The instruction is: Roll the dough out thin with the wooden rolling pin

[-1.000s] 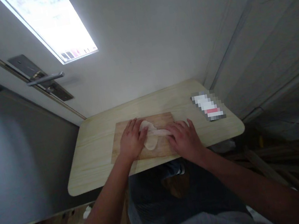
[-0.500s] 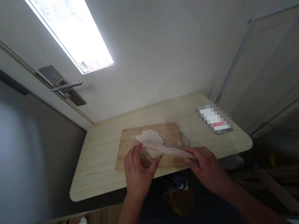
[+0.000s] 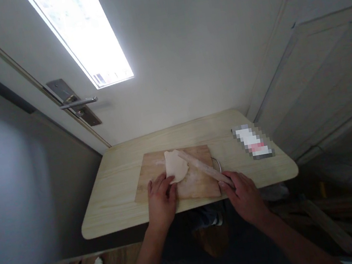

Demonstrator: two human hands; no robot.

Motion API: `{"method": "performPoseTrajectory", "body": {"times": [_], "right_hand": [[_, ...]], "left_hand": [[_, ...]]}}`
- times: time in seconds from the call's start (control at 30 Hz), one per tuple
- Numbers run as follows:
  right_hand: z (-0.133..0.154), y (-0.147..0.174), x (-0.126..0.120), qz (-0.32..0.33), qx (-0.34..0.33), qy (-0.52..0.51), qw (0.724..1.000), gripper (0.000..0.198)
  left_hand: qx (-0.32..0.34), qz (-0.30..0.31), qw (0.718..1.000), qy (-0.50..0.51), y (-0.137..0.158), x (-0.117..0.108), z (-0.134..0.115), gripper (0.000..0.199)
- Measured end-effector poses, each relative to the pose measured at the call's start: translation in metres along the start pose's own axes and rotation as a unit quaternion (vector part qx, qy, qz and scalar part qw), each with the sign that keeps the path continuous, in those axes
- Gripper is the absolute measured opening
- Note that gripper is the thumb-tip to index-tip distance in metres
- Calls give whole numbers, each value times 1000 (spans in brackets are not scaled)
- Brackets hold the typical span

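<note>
A flat, pale sheet of dough lies on a wooden cutting board dusted with flour. Its left side looks straight, its right edge uneven. My left hand is closed at the dough's lower left edge, pinching it between thumb and fingers. My right hand is wrapped round the near end of a floury wooden rolling pin. The pin slants up to the left, and its far end reaches the dough's upper right edge.
The board rests on a light wood table with rounded corners, against a white door with a metal handle. A metal ring is fixed at the board's right. A blurred-out phone-like object lies at the table's right.
My left hand has closed on the dough, which now sits turned, with a straighter left side. The rolling pin has swung off the dough's middle to its right edge.
</note>
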State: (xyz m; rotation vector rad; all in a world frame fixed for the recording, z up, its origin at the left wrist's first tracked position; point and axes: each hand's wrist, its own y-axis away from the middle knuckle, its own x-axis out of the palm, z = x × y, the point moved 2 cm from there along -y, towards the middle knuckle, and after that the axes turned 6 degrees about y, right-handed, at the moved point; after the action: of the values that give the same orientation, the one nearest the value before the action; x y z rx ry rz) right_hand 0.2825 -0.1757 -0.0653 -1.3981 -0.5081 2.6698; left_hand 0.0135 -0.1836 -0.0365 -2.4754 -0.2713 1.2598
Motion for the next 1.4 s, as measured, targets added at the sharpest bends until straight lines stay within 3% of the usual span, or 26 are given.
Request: {"method": "performPoseTrajectory", "body": {"times": [0.23,0.37,0.57,0.7,0.8,0.97,1.2,1.33,1.4], "right_hand": [[-3,1,6,-19,-3,12,1000,34],[-3,1,6,-29,-7,16,999,34],[-3,1,6,-31,-6,15,999,35],[-3,1,7,-31,-1,6,999,36],[-3,1,6,-28,5,5,1000,36],[-3,0,5,-28,4,2,1000,37],[-3,0,6,-25,2,5,1000,37],[-2,-1,6,-34,-2,21,999,37],[-2,-1,5,-35,-4,26,999,37]], "left_hand": [[35,74,996,22,-4,-1,4,25],[63,76,994,-43,-13,-3,-3,40],[180,108,974,-83,-34,4,-11,30],[216,78,972,-45,-43,7,-10,29],[224,62,973,-10,-42,1,-15,30],[274,129,953,9,-24,-21,-12,30],[139,75,985,-75,-14,-54,53,27],[59,19,998,-27,-18,-41,47,33],[52,38,998,-26,-19,-25,32,39]]}}
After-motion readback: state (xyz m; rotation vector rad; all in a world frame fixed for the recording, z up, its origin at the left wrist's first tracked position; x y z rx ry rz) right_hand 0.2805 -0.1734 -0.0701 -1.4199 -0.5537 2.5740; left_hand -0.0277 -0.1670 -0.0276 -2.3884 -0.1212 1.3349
